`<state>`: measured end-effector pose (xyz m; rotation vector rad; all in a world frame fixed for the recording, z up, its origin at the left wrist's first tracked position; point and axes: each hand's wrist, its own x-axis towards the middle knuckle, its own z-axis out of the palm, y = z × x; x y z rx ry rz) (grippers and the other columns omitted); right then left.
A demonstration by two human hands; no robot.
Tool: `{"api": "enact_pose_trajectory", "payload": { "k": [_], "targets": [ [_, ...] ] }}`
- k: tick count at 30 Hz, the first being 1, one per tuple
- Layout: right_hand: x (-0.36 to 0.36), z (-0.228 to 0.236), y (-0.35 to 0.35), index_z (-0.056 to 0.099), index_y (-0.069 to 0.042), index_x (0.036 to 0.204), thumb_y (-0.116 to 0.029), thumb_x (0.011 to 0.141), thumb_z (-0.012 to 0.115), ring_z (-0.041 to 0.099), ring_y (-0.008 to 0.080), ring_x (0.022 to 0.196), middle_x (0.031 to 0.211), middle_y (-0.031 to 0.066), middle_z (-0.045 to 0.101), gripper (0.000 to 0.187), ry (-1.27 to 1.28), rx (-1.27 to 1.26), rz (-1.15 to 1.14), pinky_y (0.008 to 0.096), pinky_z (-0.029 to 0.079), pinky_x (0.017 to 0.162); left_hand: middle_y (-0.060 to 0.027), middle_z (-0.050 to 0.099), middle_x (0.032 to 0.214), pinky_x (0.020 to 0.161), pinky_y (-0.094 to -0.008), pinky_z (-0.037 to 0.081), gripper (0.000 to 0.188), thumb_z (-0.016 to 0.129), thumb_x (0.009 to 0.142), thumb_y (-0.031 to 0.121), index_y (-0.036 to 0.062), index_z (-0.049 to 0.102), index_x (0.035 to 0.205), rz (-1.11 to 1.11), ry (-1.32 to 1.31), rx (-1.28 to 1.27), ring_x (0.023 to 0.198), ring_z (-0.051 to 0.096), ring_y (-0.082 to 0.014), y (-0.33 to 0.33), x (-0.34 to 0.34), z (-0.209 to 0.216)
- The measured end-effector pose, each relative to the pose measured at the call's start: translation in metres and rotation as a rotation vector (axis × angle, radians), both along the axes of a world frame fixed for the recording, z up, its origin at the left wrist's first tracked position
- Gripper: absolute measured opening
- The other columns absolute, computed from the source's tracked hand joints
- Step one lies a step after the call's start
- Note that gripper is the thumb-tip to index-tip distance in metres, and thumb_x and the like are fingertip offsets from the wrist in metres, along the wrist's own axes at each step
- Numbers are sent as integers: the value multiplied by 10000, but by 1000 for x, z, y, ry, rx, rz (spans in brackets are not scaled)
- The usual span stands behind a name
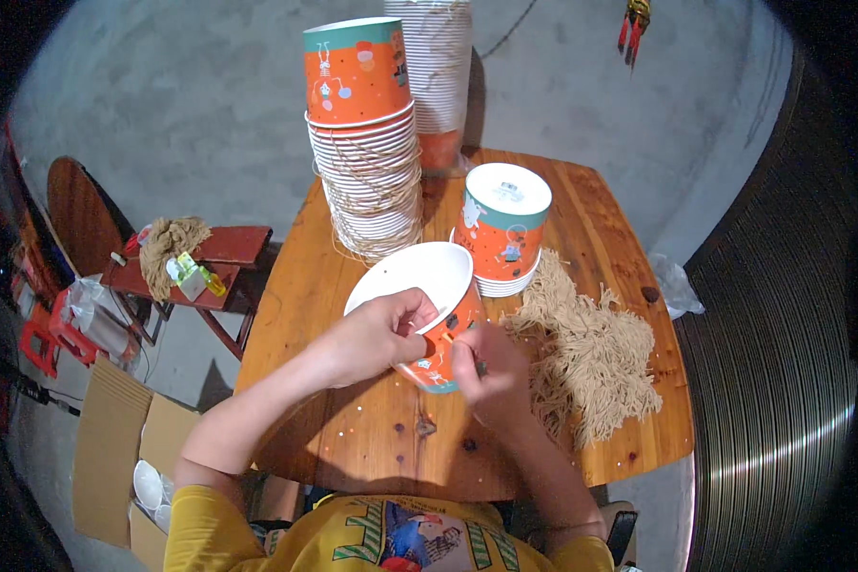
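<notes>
A yellow T-shirt (286, 529) with a printed front fills the bottom edge, closest to my camera. Ahead of it I have a paper bucket (405, 275), orange with a teal base band and white inside, tilted with its mouth toward the upper left, right between the two hands. The left hand (377, 329) is clamped on its rim, fingers inside and thumb outside. The right hand (496, 374) is at the outer wall, thumb and forefinger drawn in close; I cannot tell whether they have closed on anything.

Just beyond the right fingers stands a short stack of upside-down buckets (505, 234). Beside those fingers, to the right, lies a loose heap of tan string (591, 357). Past the left fingers rises a tall stack of upside-down buckets (367, 143), thin cords looped round its rims, with a second tall stack (434, 76) behind it. All of this rests on the wooden counter (353, 448).

Well to the left of the left fingers I see a red bench (234, 250) with more tan string (167, 253) on it. Nearer than that, low to the left, an open cardboard box (114, 448) holds white tubs (150, 484). Far right of the right fingers is a dark ribbed surface (772, 400).
</notes>
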<state>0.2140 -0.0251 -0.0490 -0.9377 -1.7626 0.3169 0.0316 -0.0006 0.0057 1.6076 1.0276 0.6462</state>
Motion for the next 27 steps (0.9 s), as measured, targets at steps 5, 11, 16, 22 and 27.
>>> {"api": "enact_pose_trajectory", "payload": {
  "k": [5,11,16,22,27],
  "targets": [
    [-2,6,0,582,-28,758,-8,773,608,524,149,597,672,65,538,36,80,-108,-15,294,420,553,38,428,763,656,-214,390,236,570,795,0,24,533,1027,-14,-17,59,722,416,-61,2,1,-9],
    [-6,10,-1,573,-19,722,-1,762,608,513,139,575,643,63,529,56,61,-33,-27,288,412,534,24,466,791,678,-214,410,291,569,799,11,35,525,1086,-49,-81,32,746,439,-58,0,1,-14],
    [-3,7,-1,570,-17,730,-11,769,603,514,147,572,644,66,529,51,67,-104,-47,287,413,540,15,475,812,692,-227,425,285,564,806,31,28,524,1089,-44,-76,10,756,453,-62,-2,4,-16],
    [-1,8,-1,567,-17,744,-17,773,600,511,145,569,638,73,518,44,58,-98,-66,289,408,539,18,463,795,681,-228,427,284,555,821,65,26,541,1102,-60,-15,92,741,449,-69,-4,7,-15],
    [5,14,-6,559,-32,768,-48,803,594,535,201,577,654,104,527,52,25,-175,-98,328,425,543,12,541,842,722,-224,441,211,525,909,96,10,566,1098,-63,-160,-95,792,491,-70,-7,14,-9]
  ]
}}
